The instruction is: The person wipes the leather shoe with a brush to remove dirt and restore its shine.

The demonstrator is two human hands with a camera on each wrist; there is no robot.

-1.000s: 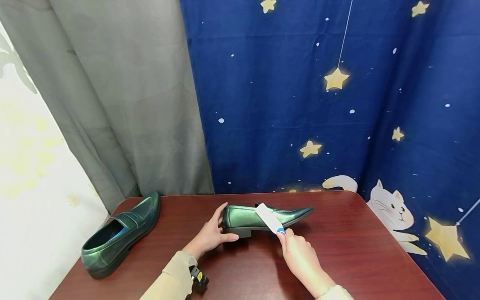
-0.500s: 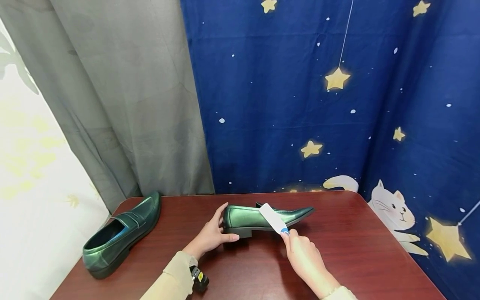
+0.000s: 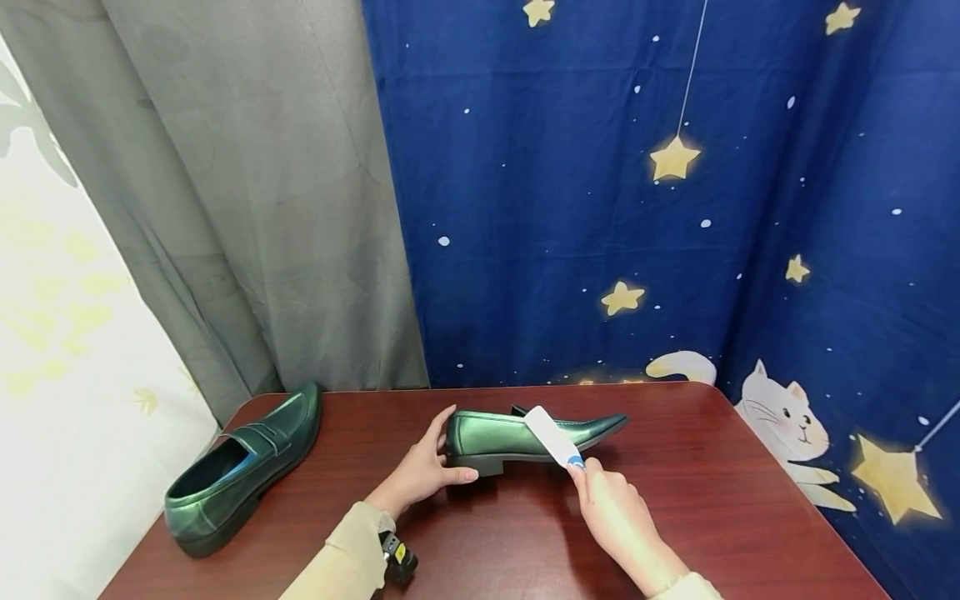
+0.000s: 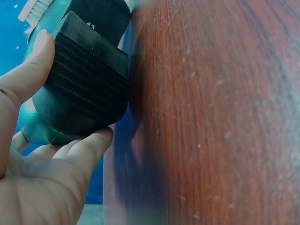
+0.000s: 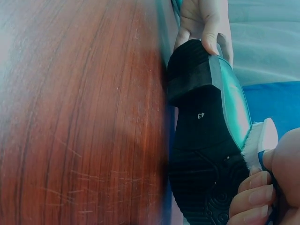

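Observation:
A green loafer (image 3: 487, 435) lies tilted on the table, toe to the right. My left hand (image 3: 422, 473) grips its heel, thumb along the heel block (image 4: 89, 79) in the left wrist view. My right hand (image 3: 618, 515) holds a white brush (image 3: 551, 435) with a blue mark by the handle. In the right wrist view, the white bristles (image 5: 253, 143) touch the shoe's green side, and the dark sole (image 5: 201, 131) shows the number 43.
A second green loafer (image 3: 247, 467) stands at the left of the red-brown table (image 3: 712, 500). A black device is on my left wrist. Behind the table hang a grey curtain (image 3: 300, 208) and a blue one with stars (image 3: 540, 208).
The brush and my right hand have shifted a little to the right along the shoe's side. My left hand and the shoe have stayed in place.

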